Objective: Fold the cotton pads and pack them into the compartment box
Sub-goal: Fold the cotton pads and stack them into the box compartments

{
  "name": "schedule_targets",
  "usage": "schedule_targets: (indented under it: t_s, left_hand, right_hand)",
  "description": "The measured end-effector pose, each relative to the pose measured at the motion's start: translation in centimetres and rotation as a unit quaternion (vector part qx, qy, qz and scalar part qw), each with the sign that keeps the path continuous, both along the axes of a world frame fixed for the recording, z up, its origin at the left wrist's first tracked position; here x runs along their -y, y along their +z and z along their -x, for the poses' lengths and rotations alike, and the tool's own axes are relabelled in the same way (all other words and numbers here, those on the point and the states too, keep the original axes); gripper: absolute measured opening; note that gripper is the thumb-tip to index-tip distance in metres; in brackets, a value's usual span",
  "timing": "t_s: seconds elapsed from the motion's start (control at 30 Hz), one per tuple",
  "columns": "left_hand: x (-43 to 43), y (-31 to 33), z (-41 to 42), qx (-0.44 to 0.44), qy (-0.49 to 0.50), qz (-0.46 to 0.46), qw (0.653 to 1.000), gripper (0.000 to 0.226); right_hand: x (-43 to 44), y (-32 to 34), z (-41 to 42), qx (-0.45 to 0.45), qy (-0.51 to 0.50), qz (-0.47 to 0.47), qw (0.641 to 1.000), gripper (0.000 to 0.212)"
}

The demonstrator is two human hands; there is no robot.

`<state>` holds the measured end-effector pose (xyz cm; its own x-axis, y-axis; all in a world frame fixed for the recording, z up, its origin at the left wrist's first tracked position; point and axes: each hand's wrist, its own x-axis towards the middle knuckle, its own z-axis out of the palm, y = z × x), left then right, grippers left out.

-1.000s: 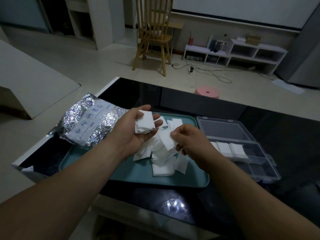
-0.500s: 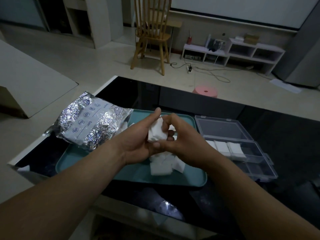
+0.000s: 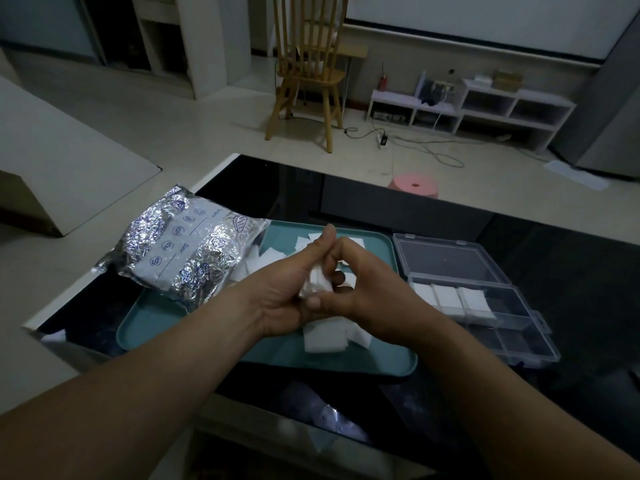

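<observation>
Pinching one cotton pad (image 3: 317, 282) above the teal tray (image 3: 145, 327): left hand (image 3: 287, 289) and right hand (image 3: 367, 289) both have fingers curled round it. Loose pads (image 3: 325, 336) lie heaped on the tray underneath. The clear compartment box (image 3: 512, 327) sits just right of the tray on the dark desk (image 3: 571, 271), lid open, with three folded pads (image 3: 450, 299) in a row. A foil bag (image 3: 183, 251) overlaps the tray's left edge.

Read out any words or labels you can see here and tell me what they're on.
"Date": on the white panel of the foil bag.
Another word on that panel, perhaps "Content": too blurred to be sure.
Blue round symbols on the bag: too small to read.
No text seen on the compartment box or the tray.
</observation>
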<state>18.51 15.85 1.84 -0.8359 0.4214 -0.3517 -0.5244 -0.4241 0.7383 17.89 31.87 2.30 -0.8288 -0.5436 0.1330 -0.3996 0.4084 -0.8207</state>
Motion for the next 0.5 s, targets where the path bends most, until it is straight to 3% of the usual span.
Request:
schedule_targets:
  t_s: [0.37, 0.5]
  left_hand:
    - [-0.3, -0.6, 1.0, 0.051, 0.071, 0.001, 0.996, 0.054]
    - [-0.6, -0.4, 1.1, 0.036, 0.082, -0.042, 0.995, 0.035]
  right_hand:
    - [0.0, -1.0, -0.4, -0.096, -0.088, -0.077, 0.989, 0.046]
    - [-0.1, -1.2, -0.3, -0.089, -0.163, -0.066, 0.980, 0.021]
